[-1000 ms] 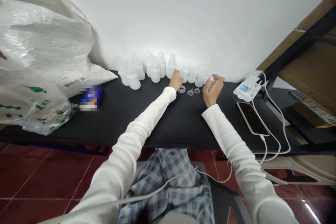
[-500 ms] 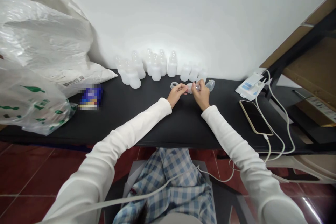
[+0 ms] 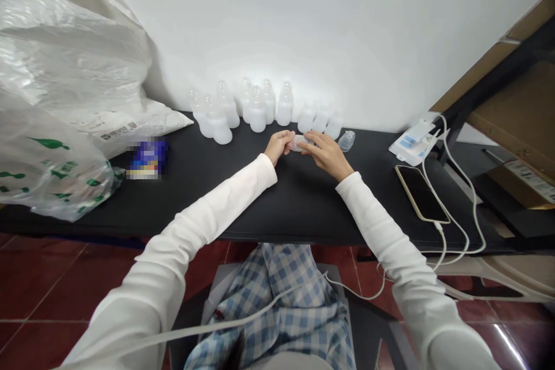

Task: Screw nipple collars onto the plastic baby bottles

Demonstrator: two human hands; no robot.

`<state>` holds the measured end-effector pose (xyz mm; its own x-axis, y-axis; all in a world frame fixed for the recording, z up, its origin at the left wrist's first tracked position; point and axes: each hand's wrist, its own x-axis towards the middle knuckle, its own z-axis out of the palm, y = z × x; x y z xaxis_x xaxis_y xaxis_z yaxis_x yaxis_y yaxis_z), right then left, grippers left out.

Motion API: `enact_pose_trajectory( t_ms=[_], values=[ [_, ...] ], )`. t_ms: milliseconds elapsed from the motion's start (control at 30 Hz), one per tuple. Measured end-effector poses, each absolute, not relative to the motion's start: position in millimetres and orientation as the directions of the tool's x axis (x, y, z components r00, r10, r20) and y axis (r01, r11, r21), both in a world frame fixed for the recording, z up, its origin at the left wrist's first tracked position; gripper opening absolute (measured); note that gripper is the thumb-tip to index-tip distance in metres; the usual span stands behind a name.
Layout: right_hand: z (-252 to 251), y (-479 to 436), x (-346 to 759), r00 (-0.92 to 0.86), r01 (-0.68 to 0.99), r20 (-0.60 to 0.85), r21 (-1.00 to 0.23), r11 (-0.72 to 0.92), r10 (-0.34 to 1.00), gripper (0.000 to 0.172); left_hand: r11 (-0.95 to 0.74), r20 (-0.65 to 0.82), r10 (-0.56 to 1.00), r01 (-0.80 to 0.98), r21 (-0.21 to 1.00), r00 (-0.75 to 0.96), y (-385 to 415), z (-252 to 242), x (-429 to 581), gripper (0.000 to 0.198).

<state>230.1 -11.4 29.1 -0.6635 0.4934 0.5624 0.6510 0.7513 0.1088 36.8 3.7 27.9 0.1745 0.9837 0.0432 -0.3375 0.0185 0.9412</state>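
Above the black table, my left hand (image 3: 278, 146) pinches a small translucent piece, apparently a baby bottle nipple (image 3: 298, 142) with its collar. My right hand (image 3: 327, 153) comes from the other side, its fingertips closed around the right end of that piece and hiding part of it. A clear dome-shaped bottle cap (image 3: 347, 140) lies on the table just right of my right hand. Behind my hands stand white bottles without caps (image 3: 307, 118). A capped baby bottle (image 3: 284, 104) stands to their left.
More capped bottles (image 3: 257, 110) stand along the wall at the back. White plastic bags (image 3: 73, 63) and a blue packet (image 3: 148, 157) occupy the left side. On the right lie a phone (image 3: 421, 193), a white case (image 3: 414, 141) and looping white cables (image 3: 477, 208).
Both hands have shifted slightly left with the small piece. The loose ring that lay beside my left hand no longer shows on the table. My right fingers have stretched out more.
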Motion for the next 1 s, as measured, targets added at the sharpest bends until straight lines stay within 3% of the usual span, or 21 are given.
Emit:
enact_pose_trajectory(
  t_ms=[200,367,467,533,633,767,1000],
  values=[
    [37.4,-20.1,228.9,-0.79,0.53,0.458,0.174,0.83,0.408,0.042,-0.012,0.079,0.974,-0.3,0.954,0.212,4.5,26.1,28.8,0.037],
    [44.5,-28.4,230.1,-0.8,0.546,0.404,0.182,0.818,0.445,0.044,0.003,0.041,0.987,-0.274,0.962,0.157,5.8,20.0,15.3,0.038],
    [47.3,-24.8,244.5,-0.628,0.732,0.536,0.163,0.661,0.563,0.038,0.024,-0.007,0.998,-0.275,0.961,0.065,6.5,15.6,2.3,0.04],
    [49.3,-19.1,256.4,-0.41,0.874,0.668,0.094,0.477,0.621,0.035,0.025,-0.017,0.999,-0.306,0.952,0.027,6.4,13.1,-4.7,0.038],
    [50.9,-9.4,272.1,-0.163,0.965,0.743,-0.017,0.262,0.649,0.04,0.011,-0.017,1.0,-0.365,0.931,-0.012,5.3,11.4,-8.7,0.037],
    [42.5,3.2,288.5,0.071,0.987,0.729,-0.149,0.056,0.681,0.046,0.02,-0.011,1.0,-0.353,0.935,0.027,3.8,12.0,-6.3,0.042],
    [13.5,18.4,300.8,0.143,0.973,0.577,-0.231,-0.007,0.804,0.046,0.031,0.0,0.995,-0.327,0.944,0.096,1.0,11.6,-4.5,0.043]
  ],
)
